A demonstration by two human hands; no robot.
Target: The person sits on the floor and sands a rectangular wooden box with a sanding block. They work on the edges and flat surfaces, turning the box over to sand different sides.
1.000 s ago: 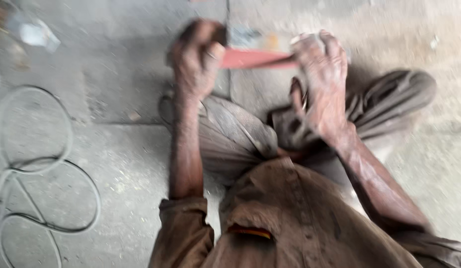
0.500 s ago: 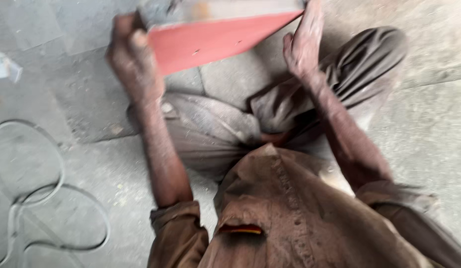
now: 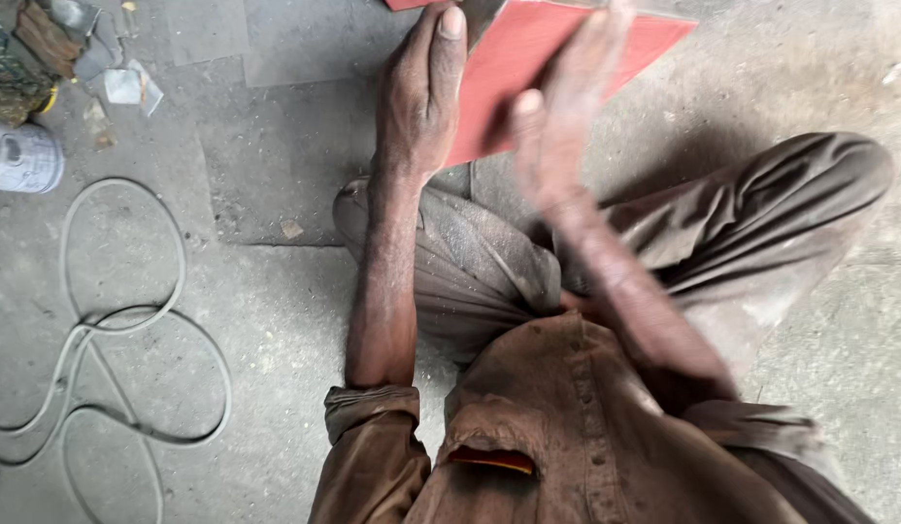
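Note:
A flat red panel (image 3: pixel 557 49) is held up over the concrete floor in front of my crossed legs (image 3: pixel 761 223), and its top runs out of the frame. My left hand (image 3: pixel 421 87) grips the panel's left edge, thumb on the near face. My right hand (image 3: pixel 567 107) is blurred by motion. It lies across the panel's face with its fingers stretched toward the upper edge, and I cannot tell whether it grips the panel. I wear a dusty brown shirt (image 3: pixel 586 437) and trousers.
A grey cable (image 3: pixel 130 320) lies in loops on the floor at the left. A metal can (image 3: pixel 18 155) lies at the far left, with scraps of sheet (image 3: pixel 130 85) and a dark bundle (image 3: pixel 14 58) behind it. The floor is cracked concrete.
The red panel went from nearly edge-on to tilted with its face toward me, and it is closer. My right hand shifted from the panel's right end onto its face. The view swung down and left.

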